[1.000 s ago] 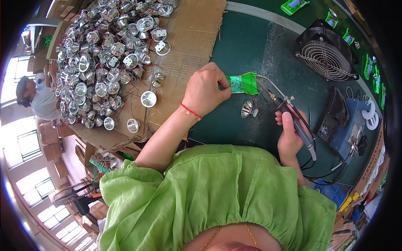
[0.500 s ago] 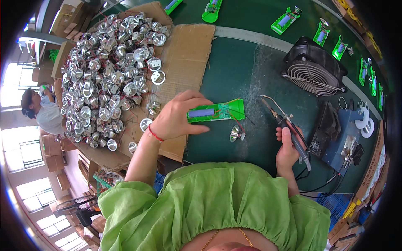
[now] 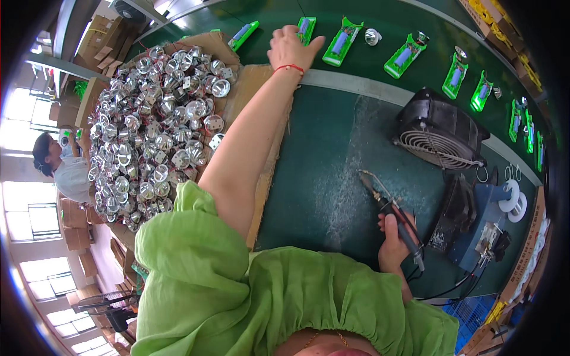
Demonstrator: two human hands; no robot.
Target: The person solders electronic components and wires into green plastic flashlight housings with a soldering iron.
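My left hand point(image 3: 290, 48) is stretched far forward, its fingers resting on a green circuit board point(image 3: 306, 29) that lies on the dark green belt point(image 3: 415, 24). A red string circles that wrist. My right hand point(image 3: 393, 240) stays near my body and grips a soldering iron point(image 3: 390, 211), tip pointing up and left over the green mat point(image 3: 332, 172). More green boards point(image 3: 342, 41) lie in a row along the belt, one with a small silver reflector point(image 3: 372, 37) beside it.
A heap of several silver reflector cups point(image 3: 154, 136) covers cardboard point(image 3: 261, 89) at the left. A black fan point(image 3: 440, 135) stands at the right, with solder spools point(image 3: 514, 199) and a blue stand point(image 3: 484, 219) behind it. Another person point(image 3: 59, 166) sits far left.
My left arm has swung from the mat up to the belt, carrying the green board away from the iron and setting it down there. My right hand has kept the iron still.
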